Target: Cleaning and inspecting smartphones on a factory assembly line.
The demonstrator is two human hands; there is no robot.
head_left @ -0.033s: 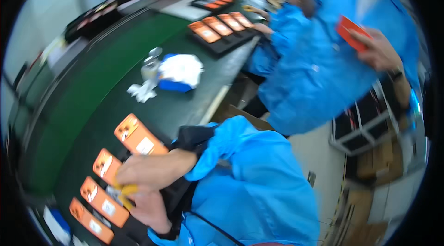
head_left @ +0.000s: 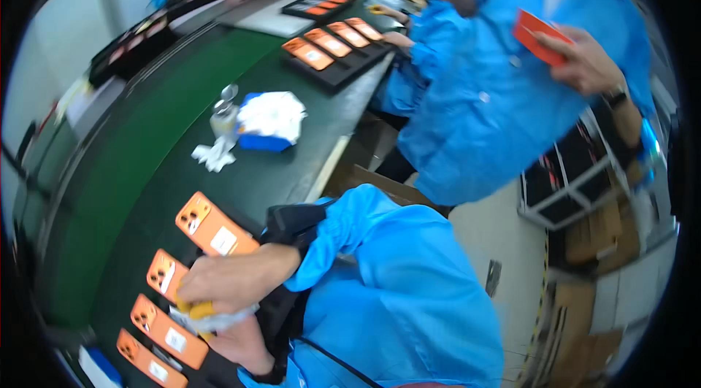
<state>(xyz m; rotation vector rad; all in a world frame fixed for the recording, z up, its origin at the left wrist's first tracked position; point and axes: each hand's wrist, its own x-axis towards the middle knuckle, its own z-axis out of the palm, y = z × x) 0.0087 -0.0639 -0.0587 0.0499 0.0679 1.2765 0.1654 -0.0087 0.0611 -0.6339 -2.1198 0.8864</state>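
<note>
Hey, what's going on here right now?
A person in a blue smock works at a green conveyor bench. Their two hands meet over a black tray, the right hand above, the left hand beneath, pinching a yellow piece and a white cloth. Orange phone backs lie in a row there. A co-worker holds a red card.

You have four orange phone backs (head_left: 212, 227) lined up on the black tray (head_left: 288, 221) nearest you on the bench (head_left: 292, 169). A second black tray (head_left: 337, 70) farther along carries another four orange phone backs (head_left: 328, 42). A third tray (head_left: 319, 4) beyond it holds more orange pieces (too small to count). Between the trays you have one small bottle (head_left: 223, 116), one blue box (head_left: 261, 141) with one white cloth (head_left: 272, 115) heaped on it, and one crumpled white wipe (head_left: 212, 155). The person beside you holds one red-orange piece (head_left: 539, 36).
</note>
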